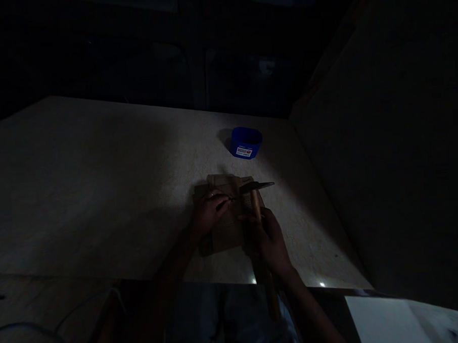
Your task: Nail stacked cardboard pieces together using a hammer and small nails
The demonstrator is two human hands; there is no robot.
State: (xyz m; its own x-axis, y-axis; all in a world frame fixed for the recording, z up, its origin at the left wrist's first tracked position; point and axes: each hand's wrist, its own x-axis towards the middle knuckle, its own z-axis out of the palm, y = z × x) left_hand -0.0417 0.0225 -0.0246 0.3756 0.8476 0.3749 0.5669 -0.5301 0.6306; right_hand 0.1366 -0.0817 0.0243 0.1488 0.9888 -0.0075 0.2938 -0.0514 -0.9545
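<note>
Very dim here, background (133, 64) nearly black, soft shadows across the tabletop (190, 148), two glints (322, 284) at its near edge, fine detail seemingly lost.

A deep-blue, open-topped plastic container with rounded corners (251, 148) stands upright on a pale, faintly mottled bench (100, 172). On the container's near side is a white rectangular label with red and dark print (244, 151), too small to read. Beyond the container, past the bench's far edge, lies a dark, partly reflective backdrop (133, 69). A tall, dark, flat panel (395, 149) rises to its right. Well to its left and nearer, a thin bluish cable (27, 326) curves; to its near right lies a flat white surface (383, 316).
</note>
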